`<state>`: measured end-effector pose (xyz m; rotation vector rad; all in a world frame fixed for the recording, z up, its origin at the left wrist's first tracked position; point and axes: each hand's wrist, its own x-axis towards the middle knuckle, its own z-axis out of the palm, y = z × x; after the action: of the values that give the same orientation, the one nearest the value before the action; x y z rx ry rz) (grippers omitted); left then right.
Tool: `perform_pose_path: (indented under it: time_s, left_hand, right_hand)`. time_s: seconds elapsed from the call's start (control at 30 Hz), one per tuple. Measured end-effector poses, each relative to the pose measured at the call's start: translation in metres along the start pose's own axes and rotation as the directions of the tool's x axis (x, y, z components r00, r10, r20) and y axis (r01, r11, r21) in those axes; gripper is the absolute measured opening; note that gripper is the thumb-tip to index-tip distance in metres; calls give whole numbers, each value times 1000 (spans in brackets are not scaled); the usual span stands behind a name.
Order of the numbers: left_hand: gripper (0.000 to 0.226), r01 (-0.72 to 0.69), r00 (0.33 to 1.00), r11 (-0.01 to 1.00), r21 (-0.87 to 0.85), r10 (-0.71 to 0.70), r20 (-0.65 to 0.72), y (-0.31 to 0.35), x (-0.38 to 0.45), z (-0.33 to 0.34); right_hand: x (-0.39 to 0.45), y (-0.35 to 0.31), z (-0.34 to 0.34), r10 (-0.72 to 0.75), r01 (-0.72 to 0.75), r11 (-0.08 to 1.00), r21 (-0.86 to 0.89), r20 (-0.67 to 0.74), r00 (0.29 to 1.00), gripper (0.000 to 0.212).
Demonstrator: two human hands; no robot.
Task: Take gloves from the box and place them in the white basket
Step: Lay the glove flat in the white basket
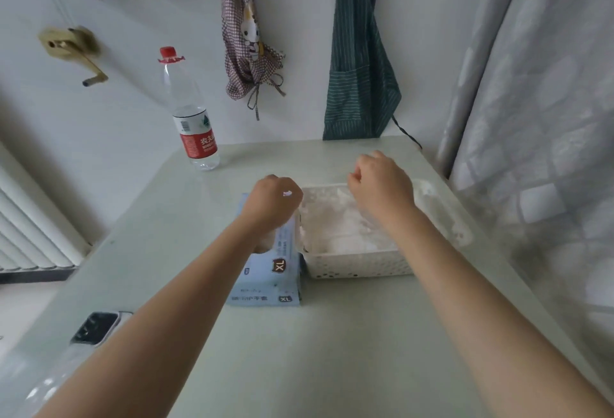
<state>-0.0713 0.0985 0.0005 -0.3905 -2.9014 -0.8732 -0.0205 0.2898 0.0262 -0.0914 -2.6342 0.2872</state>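
Observation:
A light blue glove box (pixel 272 271) marked XL lies flat mid-table, with clear gloves showing at its top opening under my left wrist. My left hand (pixel 274 201) hovers over the box's far end with its fingers curled, and a small glint of clear film shows at them, seemingly a pinched glove (pixel 287 193). To the right, touching the box, stands the white perforated basket (pixel 358 266) holding a heap of clear gloves (pixel 342 225). My right hand (pixel 382 185) hangs above the basket's far half, fingers curled downward and hidden from view.
A tall water bottle (pixel 191 112) with a red cap stands at the table's back left. A phone (pixel 96 328) lies at the near left edge. Aprons hang on the wall behind, and a curtain borders the table's right side.

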Motion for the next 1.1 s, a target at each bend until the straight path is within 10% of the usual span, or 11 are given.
perform_pose_path:
  time_s: [0.2,0.5,1.1]
  left_hand:
    - [34,278,954,954,-112,-287,-82,-71,-39,-6]
    - [43,233,972,934,-269,-222,72,-103,-58,11]
    - [43,270,963,900,-342,-259,79,-104,-59,12]
  right_hand:
    - [-15,-108,39,-197,105,958,268,347,917,23]
    - [-41,-161,83,-57,179,960,-215,476,877,30]
    - [-68,-159,87,49,-45,985,166,-19,999,23]
